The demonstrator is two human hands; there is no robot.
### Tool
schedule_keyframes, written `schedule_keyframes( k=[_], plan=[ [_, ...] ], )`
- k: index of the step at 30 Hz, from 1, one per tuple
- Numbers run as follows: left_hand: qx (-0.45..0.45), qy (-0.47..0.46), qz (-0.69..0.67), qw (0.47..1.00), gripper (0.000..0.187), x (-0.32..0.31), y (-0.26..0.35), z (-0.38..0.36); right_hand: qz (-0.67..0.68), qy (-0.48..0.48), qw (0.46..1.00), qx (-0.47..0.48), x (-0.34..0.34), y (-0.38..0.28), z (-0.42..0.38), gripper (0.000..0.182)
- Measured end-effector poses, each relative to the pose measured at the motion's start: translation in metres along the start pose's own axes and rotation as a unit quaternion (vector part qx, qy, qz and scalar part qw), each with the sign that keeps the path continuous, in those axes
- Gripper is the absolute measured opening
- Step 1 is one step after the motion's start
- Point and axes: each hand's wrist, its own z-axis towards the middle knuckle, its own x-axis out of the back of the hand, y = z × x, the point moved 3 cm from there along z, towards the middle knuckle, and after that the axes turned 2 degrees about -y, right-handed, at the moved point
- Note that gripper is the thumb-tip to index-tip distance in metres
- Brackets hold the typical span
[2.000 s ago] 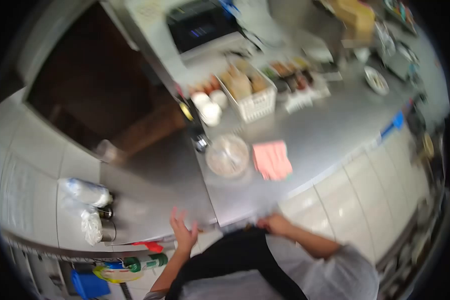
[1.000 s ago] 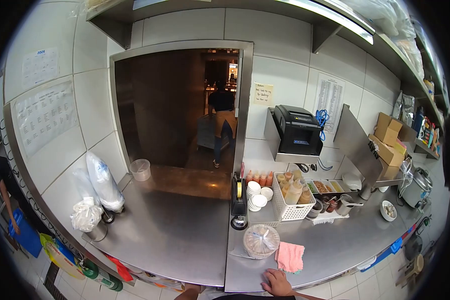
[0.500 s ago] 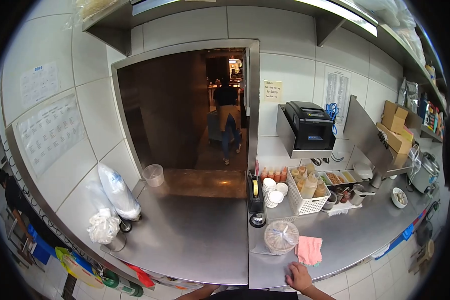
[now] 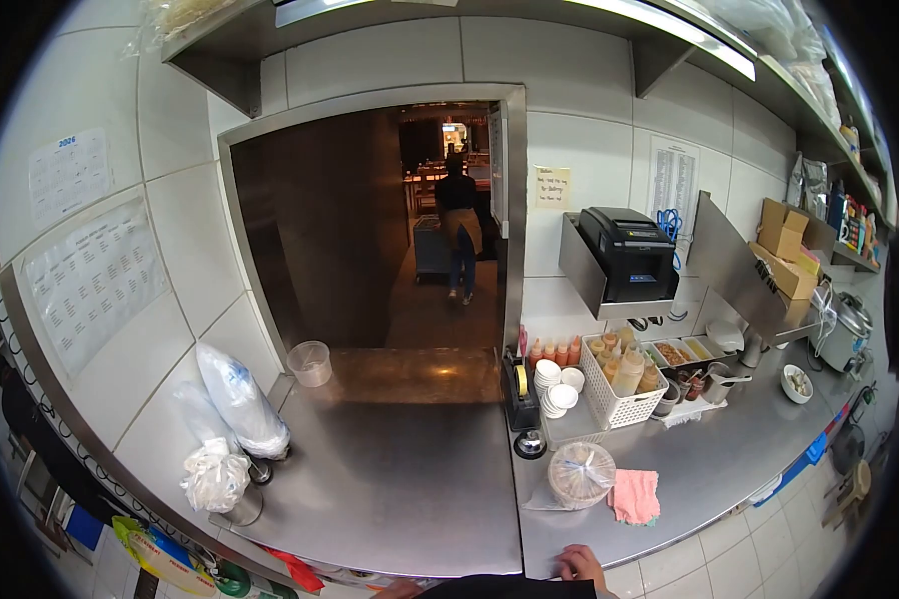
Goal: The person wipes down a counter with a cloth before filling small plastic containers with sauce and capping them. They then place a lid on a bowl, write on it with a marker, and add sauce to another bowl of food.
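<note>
My right hand (image 4: 576, 564) rests at the front edge of the steel counter (image 4: 400, 509), partly covered by my dark clothing. Its visible fingers look loosely bent and apart, with nothing in them. Just beyond lie a folded pink cloth (image 4: 635, 496) and a round tub wrapped in clear plastic (image 4: 581, 473), neither touched by the hand. My left hand (image 4: 400, 590) barely shows at the bottom edge of the view; its fingers are hidden.
A white basket (image 4: 624, 407) of squeeze bottles, stacked white cups (image 4: 554, 389), a tape dispenser (image 4: 521, 394) and a call bell (image 4: 530, 444) stand right of the pass window. Bagged plastic (image 4: 240, 399) leans at left. Beyond the opening walks a person (image 4: 458, 225).
My right hand has drawn back from beside the pink cloth to the counter edge. The view has shifted slightly, and the person beyond the opening has moved farther off.
</note>
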Motion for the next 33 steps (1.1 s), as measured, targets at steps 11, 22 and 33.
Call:
schedule_keyframes(
  k=[11, 22, 33],
  plan=[
    [0.081, 0.105, -0.432, 0.892, 0.046, -0.014, 0.117, 0.102, 0.099, -0.172, 0.966, 0.165, -0.029, -0.178, 0.114, 0.021],
    [0.177, 0.002, -0.518, 0.837, 0.044, -0.012, 0.09, 0.097, 0.253, -0.11, 0.961, -0.014, -0.063, -0.146, 0.093, 0.02],
    [0.234, 0.028, -0.496, 0.836, 0.04, -0.018, 0.08, 0.096, 0.097, -0.078, 0.991, -0.051, -0.031, -0.171, 0.086, 0.042]
  ],
)
